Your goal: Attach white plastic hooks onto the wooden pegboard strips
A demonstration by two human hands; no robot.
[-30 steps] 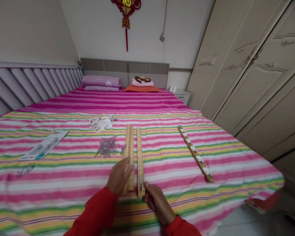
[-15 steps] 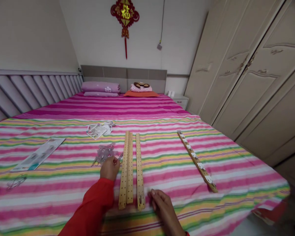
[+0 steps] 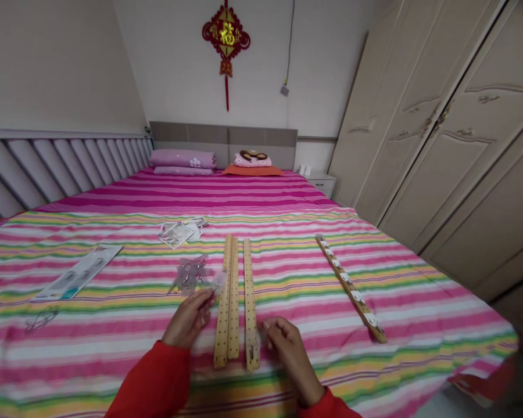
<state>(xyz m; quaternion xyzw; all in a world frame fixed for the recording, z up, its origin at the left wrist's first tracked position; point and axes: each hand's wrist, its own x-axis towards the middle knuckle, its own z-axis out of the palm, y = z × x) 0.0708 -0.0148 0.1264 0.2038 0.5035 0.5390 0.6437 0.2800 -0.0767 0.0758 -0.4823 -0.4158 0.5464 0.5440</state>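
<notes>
My left hand [image 3: 189, 319] pinches a small clear plastic packet [image 3: 219, 280] between thumb and fingertips, over the left edge of the perforated wooden strips. Just beyond it lies a pile of similar clear packets [image 3: 190, 273]. Two pale wooden strips with rows of holes, a left one [image 3: 222, 325] and a middle one [image 3: 233, 316], lie side by side. A third strip [image 3: 249, 290] lies slightly apart, with a small clear piece [image 3: 253, 349] at its near end. My right hand [image 3: 290, 351] hovers by that end, fingers loosely bent and apart, nothing visible in them.
At right lies a wooden strip bearing several white pieces [image 3: 345, 277]. White-and-clear packaging [image 3: 181, 232] sits behind the packets. A long flat package [image 3: 81, 271] and a thin wire-like bundle [image 3: 41, 319] lie left. Everything rests on a striped bedsheet [image 3: 296, 267]; a wardrobe [image 3: 453, 151] stands right.
My left hand has drawn back from the pile toward me, bringing a clear packet up beside the strips. My right hand has shifted slightly up. The view has tilted a little.
</notes>
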